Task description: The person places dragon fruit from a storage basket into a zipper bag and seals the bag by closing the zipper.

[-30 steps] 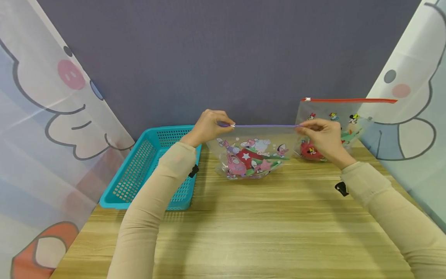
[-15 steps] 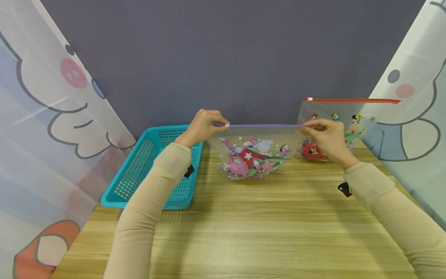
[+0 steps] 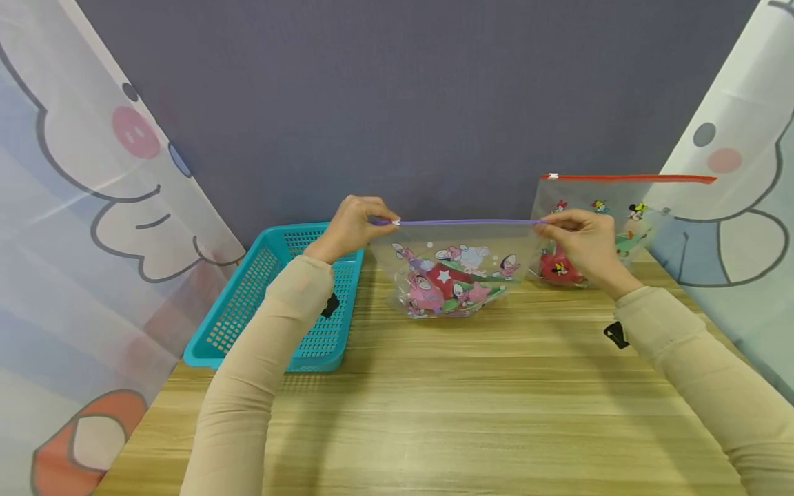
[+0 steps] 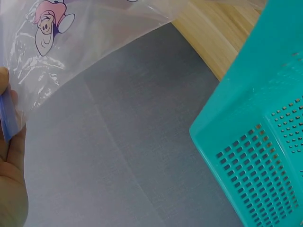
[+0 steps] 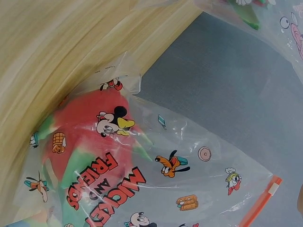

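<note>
A clear zip bag with pink cartoon prints and a purple zip strip stands on the table, red and green things showing inside. My left hand pinches the strip at the white slider, near its left end. In the left wrist view the fingers hold the end of the purple strip. My right hand pinches the strip's right end between thumb and finger. Behind that hand stands a second clear zip bag with a red zip strip and red and green contents.
A turquoise perforated basket stands on the left of the wooden table, partly behind my left forearm. A dark grey panel rises at the back. Printed cartoon curtains hang at both sides.
My left hand has moved left along the purple strip, and the white slider has gone with it. My right hand stays on the right end. The view has shifted slightly.
</note>
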The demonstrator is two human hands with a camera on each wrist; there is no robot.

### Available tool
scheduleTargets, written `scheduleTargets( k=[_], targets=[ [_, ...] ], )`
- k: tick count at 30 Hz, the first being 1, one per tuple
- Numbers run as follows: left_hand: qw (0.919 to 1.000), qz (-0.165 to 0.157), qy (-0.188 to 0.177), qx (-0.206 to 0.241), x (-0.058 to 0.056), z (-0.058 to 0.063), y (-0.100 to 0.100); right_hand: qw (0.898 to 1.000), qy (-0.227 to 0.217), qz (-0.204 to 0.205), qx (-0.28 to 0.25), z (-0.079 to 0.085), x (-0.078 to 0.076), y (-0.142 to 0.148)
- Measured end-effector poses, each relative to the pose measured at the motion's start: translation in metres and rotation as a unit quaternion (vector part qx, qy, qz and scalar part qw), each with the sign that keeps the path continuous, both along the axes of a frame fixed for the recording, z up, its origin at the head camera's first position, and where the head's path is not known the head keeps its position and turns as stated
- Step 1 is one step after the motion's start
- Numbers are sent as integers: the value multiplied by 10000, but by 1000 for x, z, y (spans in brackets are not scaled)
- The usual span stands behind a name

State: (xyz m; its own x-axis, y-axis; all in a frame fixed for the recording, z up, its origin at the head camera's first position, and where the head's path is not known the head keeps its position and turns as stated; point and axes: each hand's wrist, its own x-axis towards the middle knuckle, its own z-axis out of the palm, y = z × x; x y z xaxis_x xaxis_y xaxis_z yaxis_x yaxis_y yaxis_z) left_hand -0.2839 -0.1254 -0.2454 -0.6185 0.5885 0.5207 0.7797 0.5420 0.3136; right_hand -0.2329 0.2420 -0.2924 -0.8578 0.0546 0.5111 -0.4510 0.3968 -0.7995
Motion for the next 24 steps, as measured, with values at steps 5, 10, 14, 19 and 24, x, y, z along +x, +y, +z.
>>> scheduleTargets(
  k=[5,10,14,19,24],
  targets=[
    [10000,48,10,0,-1,-2,-4,9999,128,-3,-81,7,11,-6],
    [10000,47,14,-5,-1,-3,-6,9997,208,-20,-94,13,21,-11],
    [10000,23,45,-1,-2,-2,-9,9995,280,-54,-112,14,21,-11],
    [9998,190,59,38,-1,-3,-15,9998,140,-124,-87,7,12,-7],
    [9998,163,33,63,0,-4,-18,9997,50,-211,-64,-1,4,-1]
  ],
)
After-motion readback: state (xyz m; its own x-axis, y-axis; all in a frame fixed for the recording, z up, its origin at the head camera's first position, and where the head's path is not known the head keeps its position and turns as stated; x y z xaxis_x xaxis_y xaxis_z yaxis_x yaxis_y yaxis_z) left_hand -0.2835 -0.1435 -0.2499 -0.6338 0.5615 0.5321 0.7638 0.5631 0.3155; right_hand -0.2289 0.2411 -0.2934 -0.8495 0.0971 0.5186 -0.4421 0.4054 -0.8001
